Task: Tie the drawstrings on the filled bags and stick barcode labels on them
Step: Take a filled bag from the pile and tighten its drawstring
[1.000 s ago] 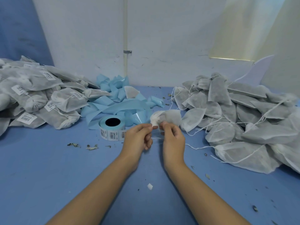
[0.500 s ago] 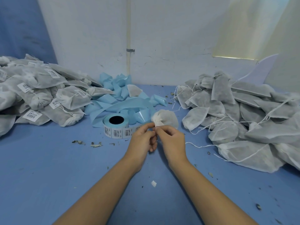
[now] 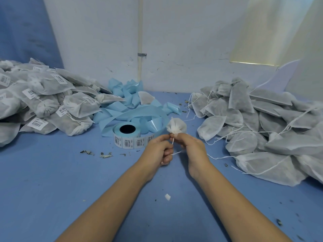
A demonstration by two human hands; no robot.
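The step in hand is, by my reading, the tying: a small filled bag [image 3: 176,126] is held up at the centre of the frame, just above the two hands, its mouth gathered into a puff. The right hand [image 3: 193,148] pinches the bag at its gathered neck. The left hand [image 3: 157,148] has curled fingers nipping the drawstring [image 3: 173,141], which runs down between the two hands and trails off toward the lower right. Whether a knot is already formed I cannot tell; the fingers hide that spot.

The next move likely calls for looping and pulling the thin string tight without letting the neck slacken. After that comes a reach to the label roll [image 3: 127,137], which stands just left of the hands with its barcodes facing the camera.

For room, the blue table [image 3: 52,189] lies open in the lower half of the frame, with only a white scrap [image 3: 167,197] between the forearms and leaf crumbs [image 3: 104,154] below the roll. The heap of untied bags [image 3: 262,123] at the right sits near the right wrist, with loose strings straying toward it that could snag. The heap of labelled bags [image 3: 43,102] fills the left, well apart from the hands. Curled blue backing strip [image 3: 132,105] lies behind the roll, against the wall [image 3: 174,41].
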